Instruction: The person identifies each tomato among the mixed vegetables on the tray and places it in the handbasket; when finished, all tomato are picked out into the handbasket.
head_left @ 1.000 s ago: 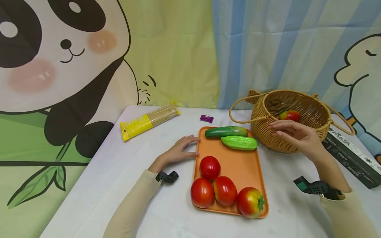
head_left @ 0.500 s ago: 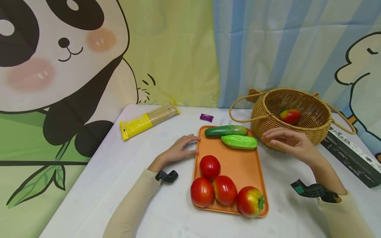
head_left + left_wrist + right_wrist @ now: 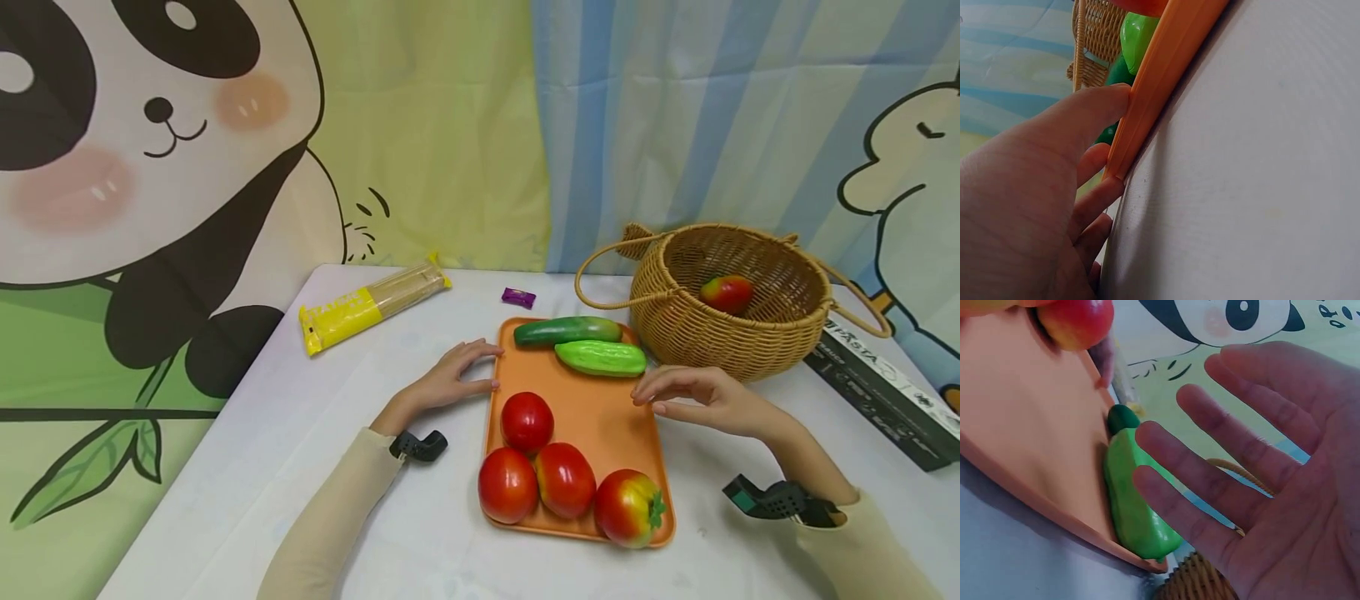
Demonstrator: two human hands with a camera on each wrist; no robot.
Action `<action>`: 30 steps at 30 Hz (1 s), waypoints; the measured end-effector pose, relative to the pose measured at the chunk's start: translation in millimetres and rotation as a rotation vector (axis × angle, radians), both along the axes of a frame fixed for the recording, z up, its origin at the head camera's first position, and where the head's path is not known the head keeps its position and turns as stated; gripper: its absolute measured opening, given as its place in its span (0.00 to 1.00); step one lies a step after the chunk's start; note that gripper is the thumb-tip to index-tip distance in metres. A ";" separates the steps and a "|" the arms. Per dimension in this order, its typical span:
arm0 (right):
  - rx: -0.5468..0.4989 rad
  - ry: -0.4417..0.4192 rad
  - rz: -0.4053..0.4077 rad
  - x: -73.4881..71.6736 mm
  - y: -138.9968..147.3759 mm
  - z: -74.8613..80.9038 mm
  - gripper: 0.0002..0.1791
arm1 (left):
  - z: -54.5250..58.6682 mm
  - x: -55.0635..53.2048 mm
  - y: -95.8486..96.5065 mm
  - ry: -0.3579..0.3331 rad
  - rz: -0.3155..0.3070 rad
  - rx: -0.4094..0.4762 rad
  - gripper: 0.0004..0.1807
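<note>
An orange tray (image 3: pixel 592 408) carries a dark green cucumber (image 3: pixel 567 331), a light green ridged cucumber (image 3: pixel 601 358) and several red tomatoes (image 3: pixel 527 422) at its near end. My left hand (image 3: pixel 448 379) touches the tray's left edge with loosely extended fingers; in the left wrist view the thumb (image 3: pixel 1100 103) lies against the orange rim. Over the tray's right edge hovers my right hand (image 3: pixel 708 400), its fingers spread with nothing in them. In the right wrist view, those fingers (image 3: pixel 1191 475) overlap the light green cucumber.
A wicker basket (image 3: pixel 720 350) stands behind the right hand, with a red and yellow fruit (image 3: pixel 727 294) inside. A black pasta box (image 3: pixel 885 400) lies right of it. At the back are a yellow noodle pack (image 3: pixel 375 305) and a small purple packet (image 3: pixel 518 297).
My right hand has moved from in front of the basket, left and toward me, to the tray's right edge. The left hand has stayed at the tray.
</note>
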State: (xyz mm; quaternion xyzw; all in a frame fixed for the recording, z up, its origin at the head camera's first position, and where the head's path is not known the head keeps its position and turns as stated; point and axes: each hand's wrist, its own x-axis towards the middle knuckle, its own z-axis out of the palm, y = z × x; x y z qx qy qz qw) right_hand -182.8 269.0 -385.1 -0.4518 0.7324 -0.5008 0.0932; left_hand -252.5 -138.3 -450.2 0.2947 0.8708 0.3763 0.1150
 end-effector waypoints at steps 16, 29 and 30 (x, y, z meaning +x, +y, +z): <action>0.093 -0.187 0.158 7.8 -10.1 -13.0 0.14 | 0.6 0.7 -0.4 -0.001 -0.001 -0.003 0.31; 0.105 -0.333 0.446 10.7 -21.0 -21.1 0.24 | -2.1 -1.5 -0.3 0.005 0.007 -0.014 0.31; 0.099 -0.323 0.462 10.7 -21.7 -21.9 0.25 | -1.9 -1.4 0.1 0.003 0.009 -0.016 0.31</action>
